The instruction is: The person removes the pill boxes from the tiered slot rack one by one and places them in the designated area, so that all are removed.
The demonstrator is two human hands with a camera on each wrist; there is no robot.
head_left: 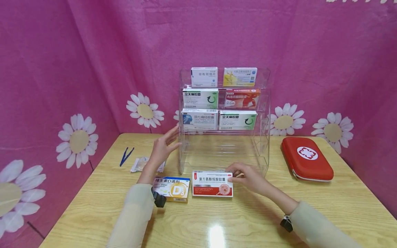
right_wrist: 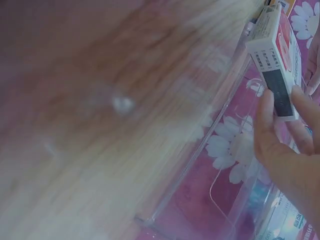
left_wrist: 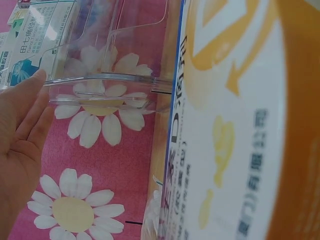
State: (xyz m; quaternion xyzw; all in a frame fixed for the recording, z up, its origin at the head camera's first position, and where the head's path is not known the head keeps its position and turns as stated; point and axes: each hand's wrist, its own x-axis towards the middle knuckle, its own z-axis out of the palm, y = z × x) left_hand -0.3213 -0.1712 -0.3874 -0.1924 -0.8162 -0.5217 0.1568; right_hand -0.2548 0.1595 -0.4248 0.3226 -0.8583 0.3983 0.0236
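My right hand [head_left: 248, 176] pinches the right end of a red and white medicine box [head_left: 212, 189], which stands upright before the clear acrylic display rack [head_left: 223, 148]. In the right wrist view, thumb and fingers lie on opposite faces of that box [right_wrist: 280, 65]. My left hand [head_left: 162, 148] is at the rack's left side, fingers extended with the tips right at its edge. Close by the left wrist, a vitamin D drops box [head_left: 172, 189] in white, orange and blue stands on the table; it fills the right of the left wrist view.
Several medicine boxes, among them a white and green one [head_left: 237, 120], fill the rack's three upper tiers. Left of it lie blue tweezers [head_left: 126, 156] and a packet of cotton swabs [head_left: 139, 164]. A red first-aid case [head_left: 307, 158] lies on the right of the wooden table [head_left: 263, 220].
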